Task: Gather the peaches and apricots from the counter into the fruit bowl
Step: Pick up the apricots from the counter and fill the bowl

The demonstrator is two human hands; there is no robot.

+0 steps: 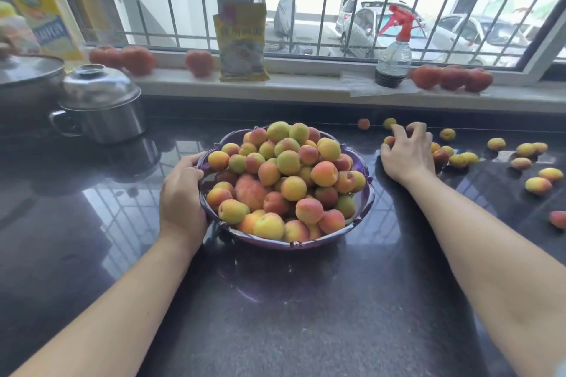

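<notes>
The fingers of the right hand (405, 151) are curled down over a cluster of small apricots (458, 159) toward the back right of the worktop (275, 315), knuckles up and tips tucked in; one fruit shows at the thumb side and others peek out past the far edge of the hand, but whether anything is actually pinched inside the curl I cannot tell. This looks like a raking or scooping grip, suited to taking several small fruits at once. The left hand (182, 193) is wrapped on the near-left rim of the fruit bowl (366, 199), fingers closed on the edge, most likely to steady it, since the pile inside is heaped well above the rim and a nudge could send fruit rolling. The bowl, purple with a scalloped edge, stands near the middle of the worktop, just beside the working hand. Its load is mostly round yellow-green apricots with red-orange blush, and one larger, pinker peach (249, 191) sits low on the near-left side. More loose apricots are scattered along the right part of the worktop out to its right edge. Bigger red peaches (451, 78) rest on the window ledge behind the back edge, so a fair share remains ungathered.
</notes>
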